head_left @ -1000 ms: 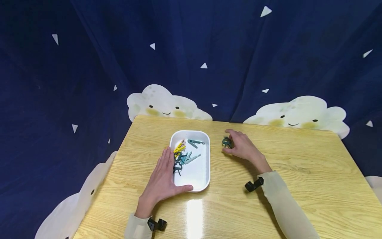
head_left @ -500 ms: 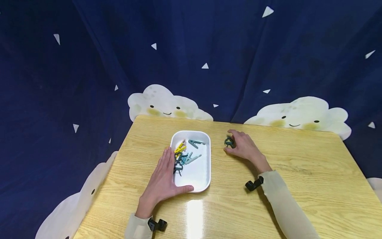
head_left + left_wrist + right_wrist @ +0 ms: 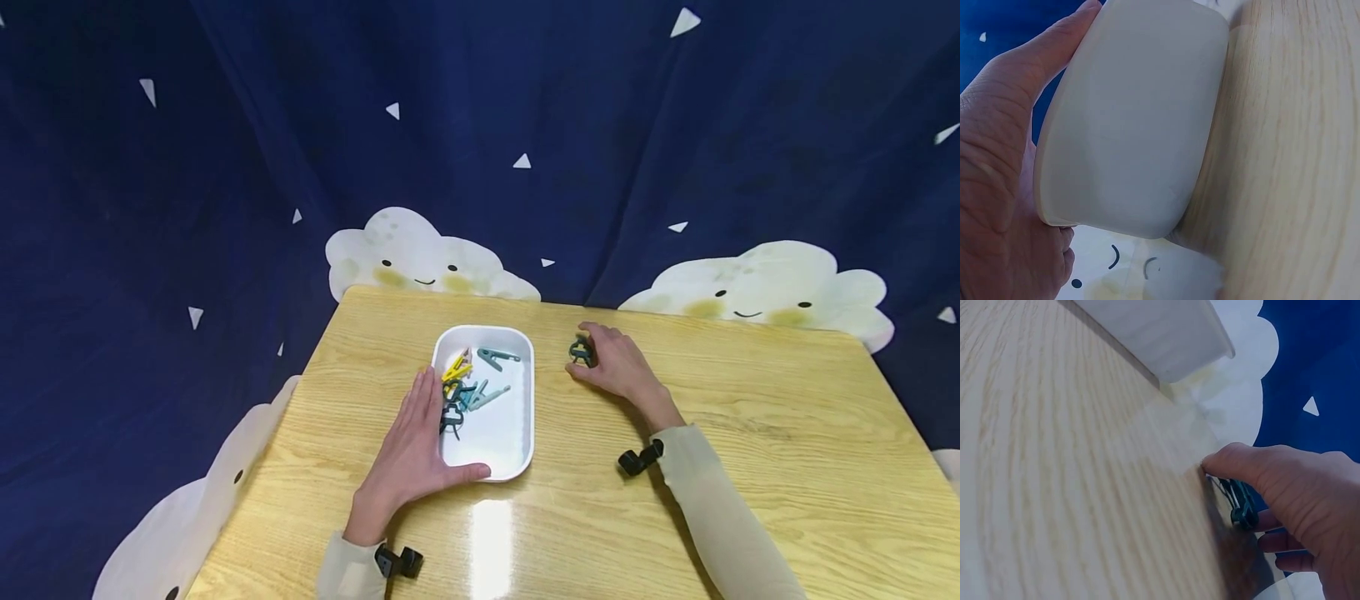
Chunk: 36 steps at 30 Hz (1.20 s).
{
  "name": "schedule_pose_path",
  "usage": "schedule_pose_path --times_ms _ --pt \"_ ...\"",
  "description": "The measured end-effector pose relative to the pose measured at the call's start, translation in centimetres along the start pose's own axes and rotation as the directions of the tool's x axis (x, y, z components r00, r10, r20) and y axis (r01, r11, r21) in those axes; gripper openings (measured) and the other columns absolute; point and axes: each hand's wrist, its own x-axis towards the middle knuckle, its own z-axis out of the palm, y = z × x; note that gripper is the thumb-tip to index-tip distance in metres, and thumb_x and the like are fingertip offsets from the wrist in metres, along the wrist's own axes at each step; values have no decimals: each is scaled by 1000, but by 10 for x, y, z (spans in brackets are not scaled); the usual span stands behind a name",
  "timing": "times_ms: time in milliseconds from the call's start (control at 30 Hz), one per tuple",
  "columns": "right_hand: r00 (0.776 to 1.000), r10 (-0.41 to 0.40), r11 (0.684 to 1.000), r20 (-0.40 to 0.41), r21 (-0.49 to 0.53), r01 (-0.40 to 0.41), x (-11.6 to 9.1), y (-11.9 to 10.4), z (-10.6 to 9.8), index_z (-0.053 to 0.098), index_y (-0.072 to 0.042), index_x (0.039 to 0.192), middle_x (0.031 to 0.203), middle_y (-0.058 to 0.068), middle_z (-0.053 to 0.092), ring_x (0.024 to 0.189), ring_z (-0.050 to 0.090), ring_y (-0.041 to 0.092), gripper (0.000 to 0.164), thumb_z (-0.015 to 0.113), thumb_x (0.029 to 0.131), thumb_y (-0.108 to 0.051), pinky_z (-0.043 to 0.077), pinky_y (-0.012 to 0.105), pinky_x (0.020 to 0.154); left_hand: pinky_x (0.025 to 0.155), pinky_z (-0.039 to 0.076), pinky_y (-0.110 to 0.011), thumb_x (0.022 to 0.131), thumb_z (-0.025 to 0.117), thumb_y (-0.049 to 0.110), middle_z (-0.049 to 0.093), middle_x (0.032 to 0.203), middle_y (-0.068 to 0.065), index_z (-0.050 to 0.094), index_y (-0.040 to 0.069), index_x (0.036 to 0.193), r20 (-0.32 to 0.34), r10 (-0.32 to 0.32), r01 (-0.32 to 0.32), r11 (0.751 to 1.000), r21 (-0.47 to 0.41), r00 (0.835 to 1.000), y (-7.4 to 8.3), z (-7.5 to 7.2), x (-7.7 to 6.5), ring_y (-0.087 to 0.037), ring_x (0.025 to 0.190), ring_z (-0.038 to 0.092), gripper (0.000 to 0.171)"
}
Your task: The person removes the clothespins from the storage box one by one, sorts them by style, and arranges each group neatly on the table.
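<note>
A white tray [image 3: 491, 454] stands on the table in the head view, holding several small clips. My left hand [image 3: 405, 446] rests against its left side, fingers straight along the rim and thumb across the near edge. The left wrist view shows the tray's wall [image 3: 1135, 119] beside the thumb. Right of the tray, a dark green clip [image 3: 581, 350] sits between the thumb and fingers of my right hand [image 3: 618, 367]. In the right wrist view the same clip [image 3: 1242, 506] is partly hidden by that hand, low over the table.
Inside the tray lie a yellow clip [image 3: 456, 367], a grey-green clip [image 3: 498, 357], a pale teal clip [image 3: 489, 398] and a dark clip [image 3: 452, 417]. The wooden table [image 3: 750, 467] ends at a dark blue curtain [image 3: 450, 100] with cloud prints.
The right hand's fingers and thumb have drawn in closer around the dark green clip, which has turned slightly. The left hand and tray hold their position; the head view has shifted a little.
</note>
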Motion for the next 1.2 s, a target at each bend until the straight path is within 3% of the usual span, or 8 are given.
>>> schedule_pose_path --times_ms 267,467,667,1033,1200 --pt "999 -2 999 -33 39 4 -1 3 5 51 -3 147 119 18 67 107 62 37 82 82 86 -47 51 58 95 132 11 -42 64 58 101 -10 174 -10 1 -1 166 -4 -1 1 1000 -5 1000 1 -2 0 -30 162 1 155" --pt "998 -21 998 -67 61 25 0 6 10 51 -2 147 120 18 66 106 61 37 81 81 87 -46 51 58 96 132 10 -41 64 59 100 -11 174 -10 1 -1 166 -4 -4 4 1000 -4 1000 0 -2 0 -26 162 -4 155" --pt "994 -46 997 -103 57 52 -2 8 13 51 0 145 127 22 65 113 61 40 79 80 87 -45 47 61 103 132 10 -42 64 60 100 -12 174 -9 -1 -1 166 -5 -6 5 1000 -18 1000 0 0 1 -25 162 -4 155" --pt "994 -44 998 -97 36 47 -6 10 19 50 0 146 128 23 64 114 59 42 79 77 88 -46 48 62 101 132 10 -42 65 58 100 -10 175 -10 3 -2 166 -13 9 -9 1000 -5 1000 -2 2 -1 -29 162 2 154" --pt "990 -40 999 -132 21 43 -7 6 18 50 -2 147 133 23 58 116 53 43 82 78 87 -50 45 61 99 132 9 -40 64 59 100 -11 175 -9 3 -1 166 -16 7 -7 1000 -16 1000 -3 2 0 -25 162 -4 154"
